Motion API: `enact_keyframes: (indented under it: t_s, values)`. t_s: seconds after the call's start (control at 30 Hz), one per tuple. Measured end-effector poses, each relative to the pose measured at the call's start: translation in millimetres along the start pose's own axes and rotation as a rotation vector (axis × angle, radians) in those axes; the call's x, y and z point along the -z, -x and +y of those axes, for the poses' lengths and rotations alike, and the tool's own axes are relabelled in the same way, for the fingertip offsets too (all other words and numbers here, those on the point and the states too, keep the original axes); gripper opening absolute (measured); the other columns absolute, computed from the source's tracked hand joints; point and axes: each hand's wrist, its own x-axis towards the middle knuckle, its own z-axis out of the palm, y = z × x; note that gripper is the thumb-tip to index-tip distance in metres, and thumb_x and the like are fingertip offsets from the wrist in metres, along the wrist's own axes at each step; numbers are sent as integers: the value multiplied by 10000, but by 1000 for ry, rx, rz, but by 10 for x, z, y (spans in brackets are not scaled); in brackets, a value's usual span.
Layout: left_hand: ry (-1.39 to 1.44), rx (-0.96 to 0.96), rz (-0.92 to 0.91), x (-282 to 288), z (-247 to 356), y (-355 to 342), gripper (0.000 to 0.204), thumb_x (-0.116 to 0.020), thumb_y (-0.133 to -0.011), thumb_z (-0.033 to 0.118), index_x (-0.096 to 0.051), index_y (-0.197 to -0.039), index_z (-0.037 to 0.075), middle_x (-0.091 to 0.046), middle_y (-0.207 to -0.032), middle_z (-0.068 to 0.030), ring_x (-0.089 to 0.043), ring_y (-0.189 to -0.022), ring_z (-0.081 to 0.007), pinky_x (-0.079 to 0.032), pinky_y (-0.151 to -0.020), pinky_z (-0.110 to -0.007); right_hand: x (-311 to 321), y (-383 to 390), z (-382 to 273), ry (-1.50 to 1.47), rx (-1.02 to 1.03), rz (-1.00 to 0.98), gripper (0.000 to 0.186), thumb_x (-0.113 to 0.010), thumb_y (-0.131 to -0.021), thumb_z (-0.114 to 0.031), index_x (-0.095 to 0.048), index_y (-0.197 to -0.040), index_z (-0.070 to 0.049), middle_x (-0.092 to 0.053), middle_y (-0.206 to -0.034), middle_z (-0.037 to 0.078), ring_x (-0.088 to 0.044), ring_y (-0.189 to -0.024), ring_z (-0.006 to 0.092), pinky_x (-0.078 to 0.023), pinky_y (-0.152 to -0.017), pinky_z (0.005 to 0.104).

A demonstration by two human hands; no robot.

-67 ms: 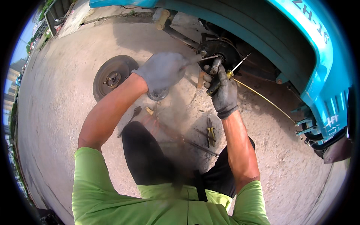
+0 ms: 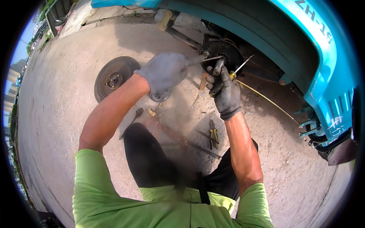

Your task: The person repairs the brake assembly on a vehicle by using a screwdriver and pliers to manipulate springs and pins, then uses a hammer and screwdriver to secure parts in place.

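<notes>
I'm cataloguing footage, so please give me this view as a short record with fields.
Left hand: grey-gloved, motion-blurred; grip unclear
Right hand: dark-gloved, closed around a screwdriver with dark handle, yellow collar and metal shaft
Beside right hand: cylindrical metal stub projecting from a round black plate
Ground: dark round wheel-like part, lower-left of the plate; yellow-handled pliers, lying near the knees
Upper right: curved turquoise vehicle body

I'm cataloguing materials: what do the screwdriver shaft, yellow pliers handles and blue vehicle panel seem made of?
Screwdriver shaft: probably bare, shiny steel, from its bright glint.
Yellow pliers handles: perhaps plastic or rubber, by colour; finish unclear.
Blue vehicle panel: glossy paint, by its sheen; metal or plastic beneath unclear.
</notes>
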Motion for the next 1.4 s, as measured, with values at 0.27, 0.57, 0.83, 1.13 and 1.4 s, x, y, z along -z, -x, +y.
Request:
enact_keyframes:
  t_s: [0.27,0.57,0.83,1.13,1.4]
  values:
    - [12,-42,77,-12,-6,41,420,-543,-962,190,-661,-1365,203,-701,-952,-189,-673,-894,-410,-544,-814,-514,-55,33,-59,-105,-80,9,303,-550,-1091,-265,-649,-1157,14,-702,-1109,135,-721,-928,231,-634,-793,350]
    - [261,2,-99,117,61,-74,417,-611,-977,212,-641,-1388,150,-723,-1003,-234,-680,-911,-440,-521,-802,-514,-61,30,-154,-158,-157,-14,243,-606,-1072,-338,-639,-1036,-101,-729,-1117,98,-656,-777,127,-551,-668,250]
    - [-117,-48,-35,52,-12,-342,349,-572,-1011,277,-679,-1319,152,-718,-1007,-226,-679,-917,-438,-548,-832,-523,-93,-16,-144,-107,-159,-3,300,-635,-1057,-318,-642,-1034,-19,-726,-1101,134,-644,-731,128,-546,-607,240]
    - [-221,28,-32,104,-14,-353,289,-585,-1012,334,-736,-1218,199,-711,-951,-174,-705,-889,-391,-570,-786,-509,-137,-2,-321,76,-175,9,288,-597,-1064,-276,-645,-1033,6,-744,-1078,154,-662,-708,135,-556,-600,256]
    - [-276,61,-44,133,173,-270,297,-589,-1017,334,-741,-1139,110,-688,-919,-182,-706,-853,-378,-575,-749,-489,-122,6,-465,148,-246,-4,290,-600,-1056,-301,-651,-980,-26,-760,-957,96,-617,-594,103,-459,-484,229]
